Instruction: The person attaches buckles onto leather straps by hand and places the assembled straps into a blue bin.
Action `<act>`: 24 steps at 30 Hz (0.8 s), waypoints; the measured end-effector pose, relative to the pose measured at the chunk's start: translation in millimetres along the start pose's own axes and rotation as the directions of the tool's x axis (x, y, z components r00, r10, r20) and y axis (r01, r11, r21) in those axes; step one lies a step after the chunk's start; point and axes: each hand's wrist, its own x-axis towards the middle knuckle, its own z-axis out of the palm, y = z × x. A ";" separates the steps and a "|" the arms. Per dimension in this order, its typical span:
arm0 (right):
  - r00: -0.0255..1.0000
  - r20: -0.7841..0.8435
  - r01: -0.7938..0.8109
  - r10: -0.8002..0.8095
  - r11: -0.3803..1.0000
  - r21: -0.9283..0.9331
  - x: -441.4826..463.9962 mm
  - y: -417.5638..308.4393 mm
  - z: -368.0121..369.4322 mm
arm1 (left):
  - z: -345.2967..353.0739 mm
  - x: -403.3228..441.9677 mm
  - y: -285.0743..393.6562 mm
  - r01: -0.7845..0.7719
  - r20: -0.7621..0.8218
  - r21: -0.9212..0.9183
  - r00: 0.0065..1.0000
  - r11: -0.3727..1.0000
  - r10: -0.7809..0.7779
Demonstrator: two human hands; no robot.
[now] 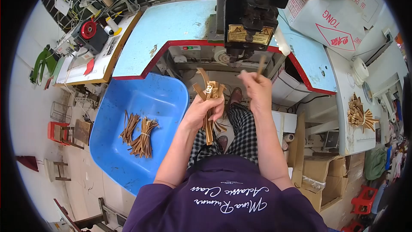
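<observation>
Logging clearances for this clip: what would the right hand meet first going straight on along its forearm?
Probably the black machine, though its depth relative to the right hand is unclear.

Left hand [205, 111] at frame centre, fingers [218, 110] closed, thumb [212, 103] across the front; left forearm [177, 151] slants up and right. Right hand [258, 91] slightly higher, right of centre, curled; right forearm [271, 146] near vertical.

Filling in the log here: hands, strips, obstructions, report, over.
Left hand closed on strips. Right hand raised, pinching a strip. Nothing between hands. Tub at left, holding bundles.
</observation>
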 end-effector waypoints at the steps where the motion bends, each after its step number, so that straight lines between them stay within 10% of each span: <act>1: 0.997 0.068 -0.025 0.027 0.999 -0.037 -2.2 -1.2 4.2 | -1.7 0.1 -1.8 0.017 0.042 -0.047 0.999 0.999 -0.015; 9: 0.860 0.433 -0.382 0.270 0.903 0.195 -9.3 -7.4 18.7 | -8.8 -2.4 -12.6 0.283 0.298 -0.242 0.932 0.928 -0.206; 14: 0.943 0.331 -0.150 -0.019 0.866 0.476 -5.1 7.1 6.1 | -4.5 -6.5 -8.0 0.339 0.358 -0.234 0.901 0.911 -0.244; 20: 0.937 0.349 -0.082 -0.022 0.957 0.278 -10.1 -9.7 -0.3 | -0.5 0.8 -12.6 0.412 0.421 -0.165 0.851 0.896 -0.314; 24: 0.993 -0.059 0.122 -0.107 0.854 0.506 -2.0 -32.9 -14.0 | 0.9 -0.8 -18.0 0.085 0.209 0.488 0.955 0.869 -0.210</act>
